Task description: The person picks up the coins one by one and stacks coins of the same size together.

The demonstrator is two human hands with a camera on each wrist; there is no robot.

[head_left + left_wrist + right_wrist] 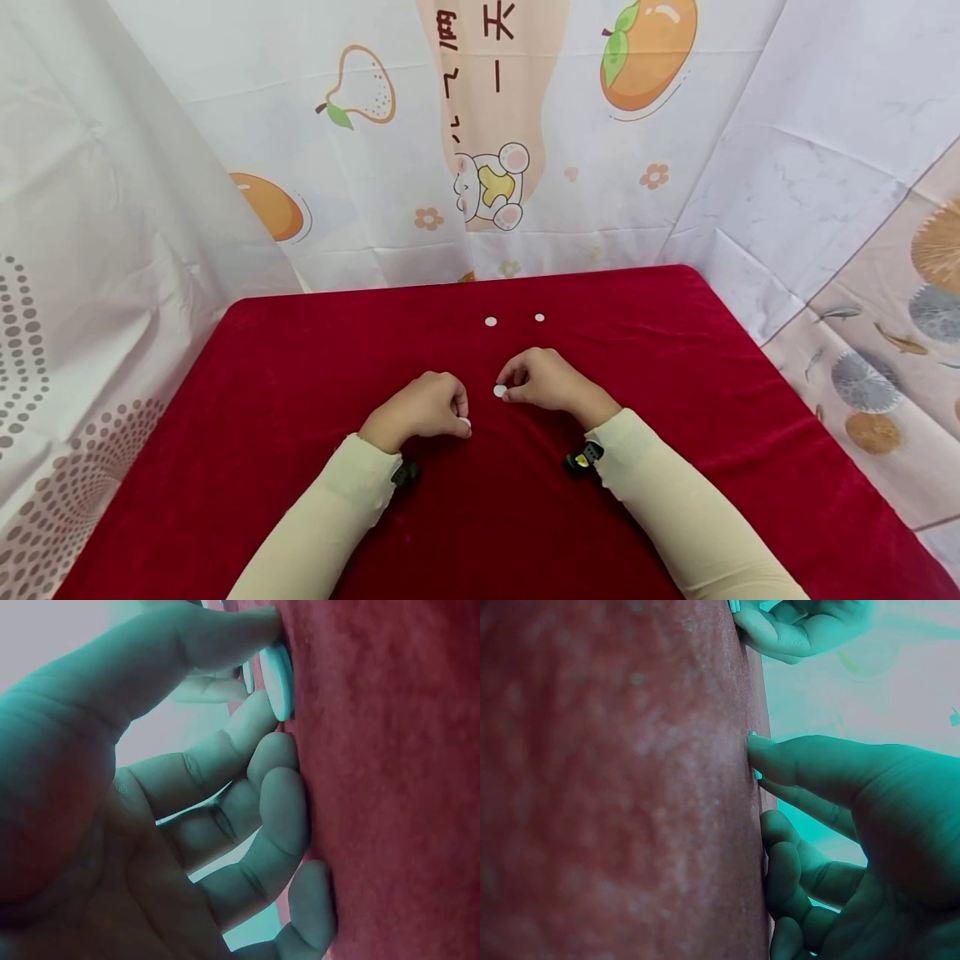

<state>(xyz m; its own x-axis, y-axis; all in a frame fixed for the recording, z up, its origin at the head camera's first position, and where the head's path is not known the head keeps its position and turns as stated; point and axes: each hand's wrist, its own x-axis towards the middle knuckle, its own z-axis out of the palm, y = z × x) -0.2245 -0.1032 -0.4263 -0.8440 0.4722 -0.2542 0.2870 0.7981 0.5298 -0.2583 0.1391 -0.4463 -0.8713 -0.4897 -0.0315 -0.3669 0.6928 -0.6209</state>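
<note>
My left hand (429, 406) pinches a small white disc (464, 422) between thumb and forefinger, low over the red cloth. In the left wrist view this disc (277, 681) stands tilted on its edge at the cloth, and the other fingers curl beside it. My right hand (546, 381) pinches a second white disc (499, 390), a little farther from me and to the right. Its thumb covers most of that disc in the right wrist view, where the left hand (810, 630) appears at the top.
Two more white discs, one larger (491, 322) and one smaller (539, 317), lie flat beyond the hands. A red velvety cloth (315, 358) covers the table. Printed curtains (375, 175) hang behind it and along both sides.
</note>
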